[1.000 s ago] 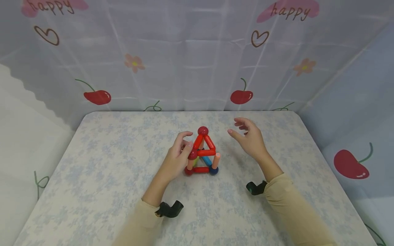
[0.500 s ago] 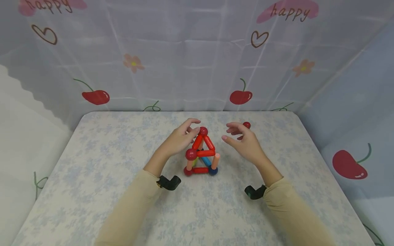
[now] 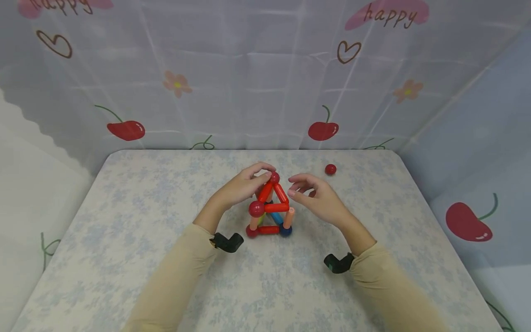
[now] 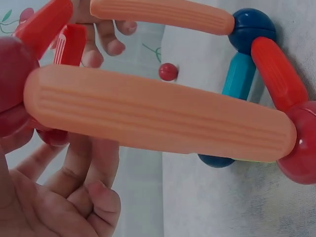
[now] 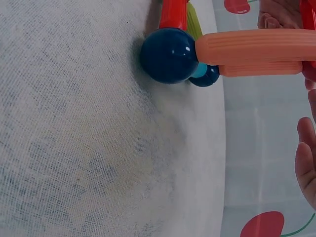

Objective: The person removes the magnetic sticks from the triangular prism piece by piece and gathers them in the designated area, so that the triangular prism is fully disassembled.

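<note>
A frame of magnetic sticks and balls stands on the table. Its base has a red stick (image 3: 269,229), a blue stick (image 4: 239,75), a red ball (image 3: 251,231) and dark blue balls, one at the front right (image 3: 286,229). Peach sticks (image 4: 158,111) rise to a triangle of red sticks (image 3: 276,207). A larger red ball (image 3: 256,209) sits at its front left corner. My left hand (image 3: 242,188) pinches the far top red ball (image 3: 274,178) between thumb and fingers. My right hand (image 3: 318,199), fingers loosely bent, is beside the triangle's right corner, holding nothing.
A loose red ball (image 3: 330,169) lies near the table's back right, beyond my right hand. The patterned tablecloth (image 3: 166,221) runs back to a printed curtain (image 3: 232,92). Dark wrist mounts (image 3: 227,242) stick out at both sleeves.
My left hand has moved from the front left red ball to the far top one. My right hand has shifted left toward the frame, uncovering the loose red ball behind it.
</note>
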Motion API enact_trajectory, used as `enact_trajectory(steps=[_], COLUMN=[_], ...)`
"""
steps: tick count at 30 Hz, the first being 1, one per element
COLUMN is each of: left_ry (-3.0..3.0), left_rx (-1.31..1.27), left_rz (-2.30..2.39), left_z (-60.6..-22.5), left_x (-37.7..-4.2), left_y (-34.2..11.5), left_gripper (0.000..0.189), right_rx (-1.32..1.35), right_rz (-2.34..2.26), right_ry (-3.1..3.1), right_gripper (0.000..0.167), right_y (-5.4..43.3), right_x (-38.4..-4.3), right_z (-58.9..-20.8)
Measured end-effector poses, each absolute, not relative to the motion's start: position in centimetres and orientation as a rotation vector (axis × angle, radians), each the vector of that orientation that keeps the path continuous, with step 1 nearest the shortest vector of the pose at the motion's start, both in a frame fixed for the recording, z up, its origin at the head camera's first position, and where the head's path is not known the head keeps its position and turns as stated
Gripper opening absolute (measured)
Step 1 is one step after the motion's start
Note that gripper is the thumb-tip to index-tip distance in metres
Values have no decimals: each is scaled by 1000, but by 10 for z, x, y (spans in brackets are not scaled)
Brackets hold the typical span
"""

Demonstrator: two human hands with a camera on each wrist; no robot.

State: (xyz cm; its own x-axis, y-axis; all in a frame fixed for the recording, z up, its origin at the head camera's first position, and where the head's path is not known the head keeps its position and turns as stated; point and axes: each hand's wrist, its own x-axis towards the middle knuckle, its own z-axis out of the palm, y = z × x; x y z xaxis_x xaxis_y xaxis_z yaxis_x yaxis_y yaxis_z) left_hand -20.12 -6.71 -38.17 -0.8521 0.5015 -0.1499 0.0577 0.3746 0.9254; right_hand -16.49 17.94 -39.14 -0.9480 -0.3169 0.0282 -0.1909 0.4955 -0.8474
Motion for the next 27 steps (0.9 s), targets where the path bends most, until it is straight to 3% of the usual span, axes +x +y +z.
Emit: enact_trajectory(steps=[14,27], left_ry=[2141,2088], left_rx=[462,426], left_rz=[1547,1604], left_z=[-382,-385], left_x=[-201,-200], left_y=[-64,-64], left_gripper=[33,32], right_rx=[-414,-464], right_rz=[-1547,-1480], right_ry=[2292,2454], right_gripper=[33,29], right_y=[169,170], right_x=[-165,-168], right_z=[-388,-389])
